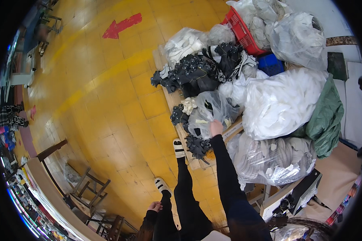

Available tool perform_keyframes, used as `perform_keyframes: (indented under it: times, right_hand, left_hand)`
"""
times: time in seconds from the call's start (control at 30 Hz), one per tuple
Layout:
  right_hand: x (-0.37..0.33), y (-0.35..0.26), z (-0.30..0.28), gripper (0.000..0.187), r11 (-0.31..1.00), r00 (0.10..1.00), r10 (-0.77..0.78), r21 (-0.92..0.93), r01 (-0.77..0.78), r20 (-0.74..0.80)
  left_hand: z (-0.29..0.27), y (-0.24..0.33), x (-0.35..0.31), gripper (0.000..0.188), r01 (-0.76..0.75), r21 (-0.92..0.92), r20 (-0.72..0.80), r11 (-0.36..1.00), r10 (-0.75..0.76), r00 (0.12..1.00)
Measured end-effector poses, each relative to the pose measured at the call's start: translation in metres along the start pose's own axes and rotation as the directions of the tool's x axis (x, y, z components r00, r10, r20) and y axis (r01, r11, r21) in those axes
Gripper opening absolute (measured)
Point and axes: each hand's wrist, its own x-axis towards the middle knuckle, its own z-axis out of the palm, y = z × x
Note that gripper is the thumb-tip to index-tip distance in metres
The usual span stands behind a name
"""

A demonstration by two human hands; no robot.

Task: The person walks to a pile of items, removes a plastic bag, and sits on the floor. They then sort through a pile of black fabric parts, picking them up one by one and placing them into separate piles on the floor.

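Plastic bags crowd the wooden pallet (pixel 197 162) that fills the picture from about one to four o'clock. The right hand (pixel 216 127) is stretched forward on a black-sleeved arm and laid on the clear bag (pixel 211 109) of mixed dark and pale pieces near the picture's centre. Its fingers appear curled onto the film at the bag's lower edge, though whether the plastic is actually gripped cannot be told. The left hand (pixel 155 207) is hung low at about seven o'clock beside the thigh, loosely closed, with nothing seen in it; it seems to be kept back for balance while one foot is set forward against the pallet.

Black cut pieces (pixel 199 145) are heaped just below the reaching hand, at the pallet's near edge, and more black pieces (pixel 197 74) are piled at twelve o'clock above the clear bag. Large white sacks (pixel 283 102) are stacked at two to three o'clock, with a red crate (pixel 243 34) tipped against them, probably propped there by the heap. A red arrow (pixel 121 26) is painted on the yellow floor (pixel 108 108) at eleven o'clock.
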Motion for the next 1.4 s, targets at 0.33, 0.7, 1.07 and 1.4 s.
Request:
perform_keyframes:
  times: [0.33, 0.7, 1.07, 1.4]
  right_hand:
    - [-0.107, -0.161, -0.202, 0.020, 0.622, 0.977, -0.214, 0.771, 0.134, 0.003]
    - [-0.232, -0.180, -0.225, 0.031, 0.788, 0.994, 0.023, 0.613, 0.049, -0.108]
    - [-0.318, -0.227, -0.238, 0.027, 0.561, 0.893, 0.047, 0.751, 0.347, -0.448]
    - [-0.383, -0.316, -0.204, 0.029, 0.609, 0.794, -0.581, 0.549, 0.572, -0.182]
  left_hand:
    - [0.007, 0.045, 0.007, 0.018, -0.113, 0.051, 0.071, 0.992, 0.110, 0.991]
    - [-0.034, 0.035, 0.011, 0.017, -0.152, 0.141, 0.134, 0.978, 0.134, 0.982]
    - [-0.165, 0.019, 0.048, 0.018, -0.080, 0.053, -0.035, 0.995, 0.082, 0.996]
    - [-0.117, 0.287, 0.083, 0.101, -0.837, -0.219, -0.083, 0.502, 0.845, 0.529]
